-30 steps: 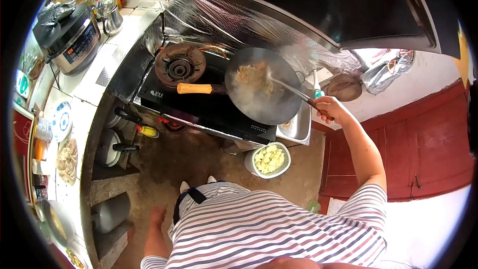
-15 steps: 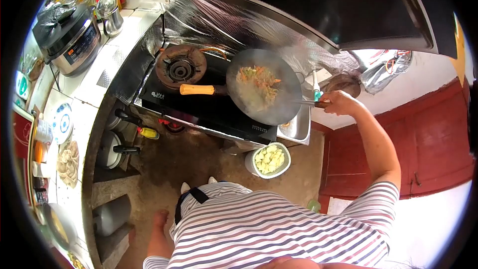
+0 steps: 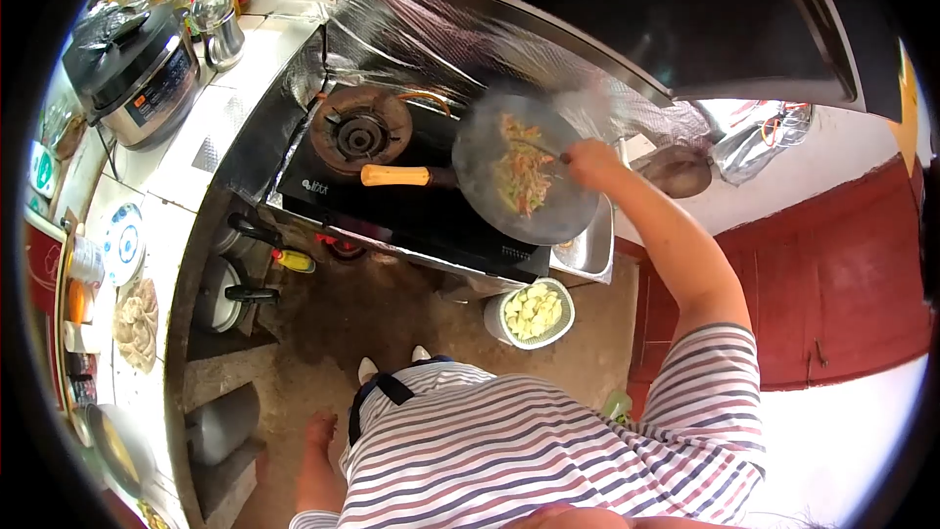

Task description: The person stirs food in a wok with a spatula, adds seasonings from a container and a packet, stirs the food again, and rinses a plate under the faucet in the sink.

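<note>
My right hand (image 3: 590,165) is closed around the handle of a spatula (image 3: 548,149) above the far right side of the wok. The spatula's blade end reaches into shredded food (image 3: 524,176), greenish with orange bits, which lies in a band across the wok. Steam hazes the dark wok (image 3: 478,198), which stands on the right side of the black stove. Its wooden handle (image 3: 395,175) points left, with no hand on it. My left hand (image 3: 320,427) hangs low beside my body, away from the stove; its fingers are too small to make out.
A bare burner (image 3: 361,132) is on the stove's left. On the floor below the stove stands a white basket (image 3: 495,325) of pale cut pieces. A pressure cooker (image 3: 137,88) sits on the tiled counter (image 3: 162,245). The dark range hood (image 3: 587,10) overhangs the back.
My right hand has moved left and up with the spatula, from beyond the wok's right rim to over the wok. The food has shifted into a longer band. My left hand stays low.
</note>
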The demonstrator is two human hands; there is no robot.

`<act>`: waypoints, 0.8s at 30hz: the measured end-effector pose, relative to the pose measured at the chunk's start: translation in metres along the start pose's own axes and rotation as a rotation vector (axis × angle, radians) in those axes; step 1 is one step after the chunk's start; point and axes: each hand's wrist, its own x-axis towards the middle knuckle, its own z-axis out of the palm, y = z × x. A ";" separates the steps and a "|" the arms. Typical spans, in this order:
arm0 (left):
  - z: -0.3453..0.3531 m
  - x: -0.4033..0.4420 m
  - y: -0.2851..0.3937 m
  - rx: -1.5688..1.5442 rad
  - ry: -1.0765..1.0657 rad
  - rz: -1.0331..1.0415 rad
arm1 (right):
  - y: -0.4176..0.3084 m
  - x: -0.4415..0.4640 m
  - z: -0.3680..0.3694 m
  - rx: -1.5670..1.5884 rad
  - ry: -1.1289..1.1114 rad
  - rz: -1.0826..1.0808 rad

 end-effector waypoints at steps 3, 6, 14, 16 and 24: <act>-0.003 -0.025 0.021 0.259 -0.047 0.202 | 0.084 0.034 0.043 0.146 -0.228 -0.055; 0.005 -0.056 0.043 0.103 0.058 -0.070 | 0.058 -0.020 -0.012 0.886 -0.440 0.649; -0.018 0.010 -0.009 0.206 -0.100 -0.021 | 0.080 -0.134 -0.014 1.224 -0.501 0.763; -0.030 0.034 -0.007 0.429 -0.103 0.074 | 0.083 -0.156 -0.010 1.269 -0.495 0.764; -0.051 0.098 -0.008 0.579 -0.064 0.170 | 0.045 -0.167 0.016 1.157 -0.500 0.658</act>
